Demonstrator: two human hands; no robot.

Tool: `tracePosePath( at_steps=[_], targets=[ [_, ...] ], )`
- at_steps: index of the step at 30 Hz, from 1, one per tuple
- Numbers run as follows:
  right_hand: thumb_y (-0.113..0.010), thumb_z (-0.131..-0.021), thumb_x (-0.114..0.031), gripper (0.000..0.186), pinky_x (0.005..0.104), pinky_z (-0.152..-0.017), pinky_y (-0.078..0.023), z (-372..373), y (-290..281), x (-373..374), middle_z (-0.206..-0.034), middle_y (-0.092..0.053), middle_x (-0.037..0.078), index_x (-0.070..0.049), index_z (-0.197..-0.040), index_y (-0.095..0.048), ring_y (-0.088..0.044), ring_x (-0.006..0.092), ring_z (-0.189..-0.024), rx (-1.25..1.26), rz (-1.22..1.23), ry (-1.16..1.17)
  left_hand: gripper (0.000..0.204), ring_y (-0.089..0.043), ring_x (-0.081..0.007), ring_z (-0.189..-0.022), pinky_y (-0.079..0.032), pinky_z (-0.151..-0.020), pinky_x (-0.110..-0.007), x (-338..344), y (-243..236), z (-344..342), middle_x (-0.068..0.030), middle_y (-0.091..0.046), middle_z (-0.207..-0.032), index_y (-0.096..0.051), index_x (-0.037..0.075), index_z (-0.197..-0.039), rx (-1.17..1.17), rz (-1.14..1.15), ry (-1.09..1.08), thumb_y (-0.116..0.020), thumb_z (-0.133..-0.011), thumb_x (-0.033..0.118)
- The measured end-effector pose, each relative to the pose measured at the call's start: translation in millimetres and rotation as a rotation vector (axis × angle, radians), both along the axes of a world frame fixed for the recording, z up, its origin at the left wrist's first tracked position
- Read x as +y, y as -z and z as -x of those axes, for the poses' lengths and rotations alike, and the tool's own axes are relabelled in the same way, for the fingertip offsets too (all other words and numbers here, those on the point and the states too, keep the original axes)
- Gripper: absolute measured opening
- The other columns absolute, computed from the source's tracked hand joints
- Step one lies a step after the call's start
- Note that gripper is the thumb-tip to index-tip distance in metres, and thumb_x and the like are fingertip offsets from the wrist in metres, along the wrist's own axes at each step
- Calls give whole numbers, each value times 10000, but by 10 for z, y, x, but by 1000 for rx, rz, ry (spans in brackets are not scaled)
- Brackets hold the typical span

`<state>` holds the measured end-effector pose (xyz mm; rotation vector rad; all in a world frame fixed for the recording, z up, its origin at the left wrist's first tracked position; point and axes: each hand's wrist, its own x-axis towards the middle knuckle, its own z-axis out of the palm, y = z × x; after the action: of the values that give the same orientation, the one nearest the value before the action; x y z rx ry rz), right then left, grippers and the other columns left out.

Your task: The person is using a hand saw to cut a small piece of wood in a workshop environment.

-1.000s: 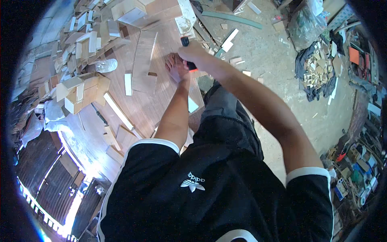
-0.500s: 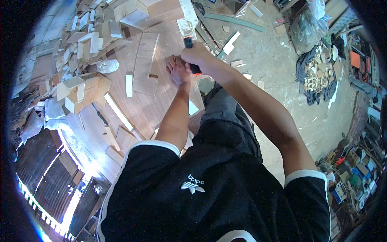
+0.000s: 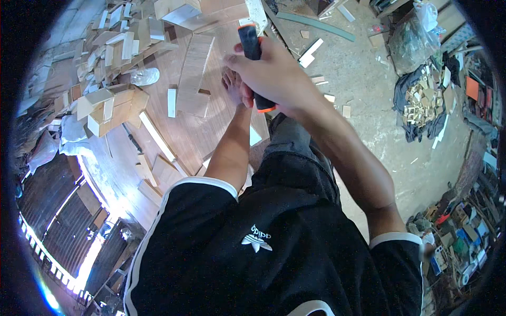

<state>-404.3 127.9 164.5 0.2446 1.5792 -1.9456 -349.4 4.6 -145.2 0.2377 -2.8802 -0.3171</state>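
Note:
My right hand is wrapped round a black tool with orange ends, held above my left hand and looming large in the view; what kind of tool it is I cannot make out. My left hand rests on the wooden sheet, fingers apart and slightly bent, partly hidden by my right hand. Just left of it lie a long plywood piece with a notch and a small white strip. A white offcut lies by my left forearm.
Plywood boxes, a clear plastic bottle and piled pieces crowd the left side. On the concrete floor at right are a dark cloth heaped with offcuts, a filled plastic bag, a green strip and piled clutter.
My right hand has lifted toward the camera with the tool, whose top end now sits higher in the view. My left hand remains on the sheet, now more covered by the right.

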Motion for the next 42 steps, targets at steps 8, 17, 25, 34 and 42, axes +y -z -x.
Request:
tracePosePath(
  at_steps=[8,17,25,34,42],
  targets=[
    [-617,-850,-181,225,255,-428,-454,-105,-279,693,-555,-495,17,33,-867,-551,-498,97,-451,110,-252,27,211,-455,-295,-1123,-340,-954,-450,82,14,84,-112,-501,-1151,-569,95,-962,105,-59,-65,-576,-756,142],
    [-654,-841,-221,344,254,-520,-379,-587,-114,982,-634,-487,14,45,-1034,-551,-435,78,-574,185,-549,-41,179,-427,-301,-1127,-326,-948,-443,113,-178,85,-113,-487,-1141,-570,83,-938,33,-196,-85,-535,-786,171],
    [-635,-826,-91,211,249,-578,-376,-987,28,972,-697,-477,26,10,-967,-514,-407,90,-648,218,-554,120,208,-405,-311,-1148,-311,-977,-434,88,-170,75,-113,-470,-1152,-570,95,-916,-12,-149,-56,-567,-773,246],
    [-586,-812,-47,249,251,-595,-376,-1133,240,846,-709,-454,23,22,-1039,-511,-407,94,-665,185,-413,126,237,-425,-318,-1132,-331,-967,-440,165,-526,55,-126,-497,-1132,-578,95,-930,-49,-92,24,-572,-792,287],
    [-584,-810,-62,272,258,-601,-395,-1055,-79,564,-732,-508,30,28,-1056,-512,-440,92,-668,-83,-303,112,300,-429,-332,-1163,-277,-1036,-474,-17,57,60,-154,-515,-1171,-601,112,-1005,27,-141,-31,-574,-758,282]
  ],
)
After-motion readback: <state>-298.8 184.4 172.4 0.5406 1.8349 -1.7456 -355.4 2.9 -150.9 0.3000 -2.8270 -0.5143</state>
